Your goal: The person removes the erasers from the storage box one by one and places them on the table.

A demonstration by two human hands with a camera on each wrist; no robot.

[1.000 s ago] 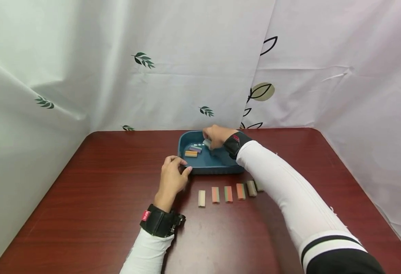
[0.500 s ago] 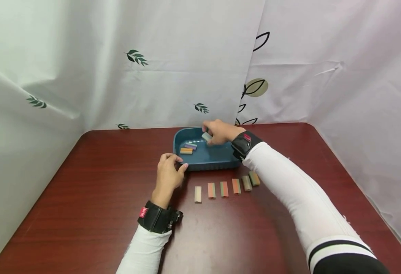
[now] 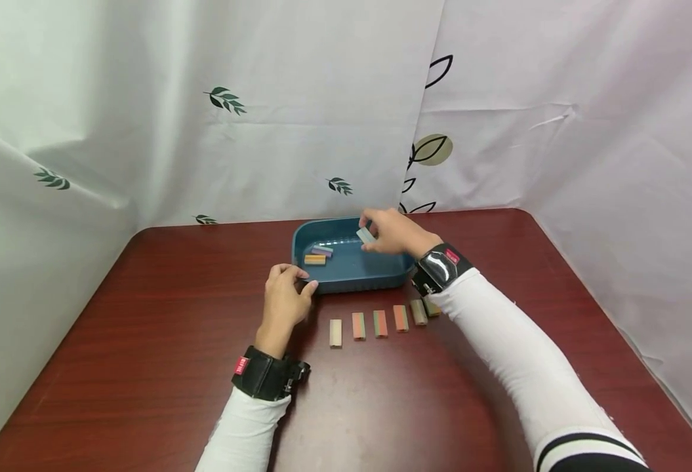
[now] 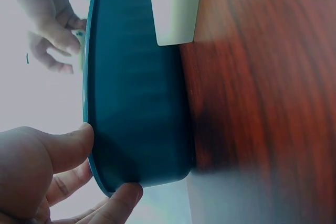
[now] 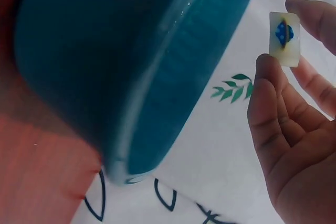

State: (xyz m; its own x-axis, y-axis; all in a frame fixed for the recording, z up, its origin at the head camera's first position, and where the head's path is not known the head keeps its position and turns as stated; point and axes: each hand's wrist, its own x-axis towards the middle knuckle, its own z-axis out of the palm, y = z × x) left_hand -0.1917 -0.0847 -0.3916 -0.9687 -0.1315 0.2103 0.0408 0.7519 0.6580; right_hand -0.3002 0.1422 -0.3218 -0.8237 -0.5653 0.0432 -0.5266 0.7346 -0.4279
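Right hand (image 3: 395, 233) pinches pale eraser (image 3: 366, 235) above blue tray's (image 3: 351, 280) far right part, long axis tilted, blue mark on its end face | left hand (image 3: 283, 298) grips tray's near-left corner | six erasers (image 3: 380, 322) in row on tabletop (image 3: 145, 341), nearer right arm | red wristband tags unreadable

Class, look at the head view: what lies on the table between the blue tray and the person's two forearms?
A row of six small blocks lies there, just in front of the blue tray, seen in the head view.
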